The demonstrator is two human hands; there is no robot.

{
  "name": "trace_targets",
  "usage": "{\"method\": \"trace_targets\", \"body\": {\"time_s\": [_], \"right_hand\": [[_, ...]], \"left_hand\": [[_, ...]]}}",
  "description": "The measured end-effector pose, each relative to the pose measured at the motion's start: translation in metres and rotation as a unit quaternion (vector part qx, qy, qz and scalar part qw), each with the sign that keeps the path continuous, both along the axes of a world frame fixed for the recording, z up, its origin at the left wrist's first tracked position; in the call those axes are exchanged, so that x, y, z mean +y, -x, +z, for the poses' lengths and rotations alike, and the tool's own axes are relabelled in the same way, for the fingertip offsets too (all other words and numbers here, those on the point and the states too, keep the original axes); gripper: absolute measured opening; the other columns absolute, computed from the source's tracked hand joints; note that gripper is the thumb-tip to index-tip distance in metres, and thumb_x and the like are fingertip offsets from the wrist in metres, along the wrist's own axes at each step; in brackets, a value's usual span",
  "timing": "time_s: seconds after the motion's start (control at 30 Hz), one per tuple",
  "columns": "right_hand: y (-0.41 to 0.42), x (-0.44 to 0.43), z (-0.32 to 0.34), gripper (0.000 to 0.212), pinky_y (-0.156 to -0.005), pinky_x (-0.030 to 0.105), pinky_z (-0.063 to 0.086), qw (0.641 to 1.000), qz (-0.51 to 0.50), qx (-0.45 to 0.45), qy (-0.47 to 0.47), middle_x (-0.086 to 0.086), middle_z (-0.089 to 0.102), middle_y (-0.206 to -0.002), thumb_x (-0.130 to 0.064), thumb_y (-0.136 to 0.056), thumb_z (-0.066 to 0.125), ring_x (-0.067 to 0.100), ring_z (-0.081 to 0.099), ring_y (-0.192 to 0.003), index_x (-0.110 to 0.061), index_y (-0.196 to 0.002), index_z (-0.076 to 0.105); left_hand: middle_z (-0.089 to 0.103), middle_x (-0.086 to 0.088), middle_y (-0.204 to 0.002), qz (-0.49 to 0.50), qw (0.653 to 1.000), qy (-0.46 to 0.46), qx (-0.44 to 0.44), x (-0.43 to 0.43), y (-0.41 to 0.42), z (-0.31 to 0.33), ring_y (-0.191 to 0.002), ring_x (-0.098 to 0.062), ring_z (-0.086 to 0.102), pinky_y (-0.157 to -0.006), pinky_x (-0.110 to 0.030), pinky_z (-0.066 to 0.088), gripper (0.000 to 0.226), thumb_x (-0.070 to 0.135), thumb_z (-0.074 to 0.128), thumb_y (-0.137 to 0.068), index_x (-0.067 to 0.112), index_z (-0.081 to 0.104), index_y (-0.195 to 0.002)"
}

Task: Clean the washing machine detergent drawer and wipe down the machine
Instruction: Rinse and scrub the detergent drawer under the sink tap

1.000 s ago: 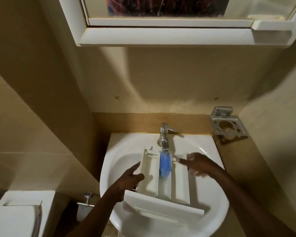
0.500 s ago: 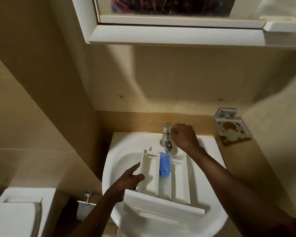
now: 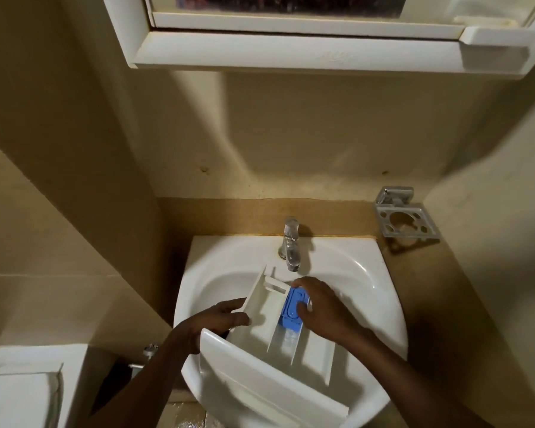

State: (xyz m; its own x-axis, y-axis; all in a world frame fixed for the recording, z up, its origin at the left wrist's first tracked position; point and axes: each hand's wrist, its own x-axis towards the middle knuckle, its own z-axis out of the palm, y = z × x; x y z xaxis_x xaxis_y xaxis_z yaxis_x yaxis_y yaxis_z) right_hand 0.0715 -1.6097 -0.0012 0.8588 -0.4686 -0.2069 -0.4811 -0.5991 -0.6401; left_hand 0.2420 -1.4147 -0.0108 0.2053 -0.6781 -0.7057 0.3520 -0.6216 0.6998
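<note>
Far left and near, there's the white toilet tank [image 3: 19,387], and just right of it a small metal valve [image 3: 149,352] on the wall below the sink. Then the left hand [image 3: 220,322] comes in, fingers wrapped round the left side wall of the detergent drawer [image 3: 261,307], thumb on the inside, so a proper grip there. The drawer itself is white and sits tilted in the white sink [image 3: 362,264], its front panel toward the near rim and its back end up under the chrome tap [image 3: 291,245]. In its middle slot is the blue insert [image 3: 289,316], toward the far end. The right hand [image 3: 325,313] is curled over that blue piece, forefinger hooked at its far end and thumb pressed on top, holding onto it. Can't tell if water's running. Above it all hangs a white mirror cabinet [image 3: 291,54]. Over on the right, a metal toothbrush holder [image 3: 405,223] is fixed to the wall.
</note>
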Motion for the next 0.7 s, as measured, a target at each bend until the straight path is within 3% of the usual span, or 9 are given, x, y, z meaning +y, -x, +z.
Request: {"method": "trace_targets", "body": {"time_s": [0.1, 0.17, 0.3, 0.47, 0.57, 0.7], "right_hand": [[-0.001, -0.01, 0.003, 0.067, -0.102, 0.027, 0.04, 0.986, 0.054, 0.128, -0.091, -0.013, 0.046, -0.138, -0.04, -0.079, 0.063, 0.009, 0.046, -0.124, -0.039, -0.139, 0.035], [0.0, -0.016, 0.007, 0.088, -0.101, 0.029, 0.044, 0.966, 0.085, 0.204, -0.136, -0.016, 0.048, -0.137, -0.061, -0.066, 0.073, 0.009, 0.051, -0.12, -0.044, -0.142, 0.031], [0.001, -0.008, 0.002, 0.109, -0.099, 0.033, 0.049, 0.947, 0.101, 0.232, -0.196, -0.02, 0.061, -0.121, -0.07, -0.045, 0.083, 0.003, 0.058, -0.111, -0.041, -0.138, 0.035], [-0.003, 0.002, 0.011, 0.085, -0.09, 0.032, 0.053, 0.966, 0.077, 0.21, -0.128, -0.018, 0.061, -0.111, -0.065, -0.045, 0.082, 0.004, 0.059, -0.1, -0.042, -0.114, 0.038], [-0.004, -0.004, 0.021, 0.088, -0.081, 0.024, 0.052, 0.972, 0.063, 0.194, -0.118, -0.017, 0.064, -0.102, -0.065, -0.041, 0.083, 0.004, 0.06, -0.096, -0.033, -0.116, 0.05], [0.006, -0.013, 0.042, 0.071, -0.08, 0.025, 0.046, 0.973, 0.045, 0.179, -0.138, -0.011, 0.064, -0.1, -0.055, -0.051, 0.085, 0.016, 0.06, -0.104, -0.027, -0.107, 0.053]], "left_hand": [[0.072, -0.01, -0.121, -0.041, 0.999, 0.007, 0.028, 0.002, -0.004, 0.009, -0.111, -0.032, 0.068, -0.094, -0.038, 0.056, 0.043, 0.005, 0.064, -0.092, 0.019, 0.061, -0.132], [0.068, -0.013, -0.128, -0.065, 0.997, 0.011, 0.042, 0.006, -0.007, 0.011, -0.119, -0.035, 0.064, -0.1, -0.042, 0.052, 0.047, 0.007, 0.069, -0.089, 0.018, 0.061, -0.134], [0.057, -0.017, -0.141, -0.081, 0.996, 0.008, 0.043, 0.01, -0.012, 0.009, -0.127, -0.035, 0.057, -0.113, -0.046, 0.04, 0.054, 0.009, 0.078, -0.079, 0.008, 0.063, -0.131], [0.063, -0.017, -0.133, -0.073, 0.997, 0.003, 0.037, 0.012, -0.013, 0.012, -0.124, -0.035, 0.059, -0.114, -0.049, 0.039, 0.047, 0.025, 0.074, -0.087, 0.008, 0.063, -0.129], [0.068, -0.011, -0.123, -0.012, 1.0, -0.003, 0.021, 0.014, -0.007, 0.029, -0.107, -0.027, 0.067, -0.1, -0.036, 0.051, 0.038, 0.038, 0.069, -0.089, 0.014, 0.07, -0.118], [0.073, -0.015, -0.103, 0.076, 0.996, -0.028, 0.033, 0.018, -0.009, 0.03, -0.092, -0.027, 0.069, -0.087, -0.038, 0.052, 0.067, 0.069, 0.059, -0.08, 0.018, 0.069, -0.122]]}}
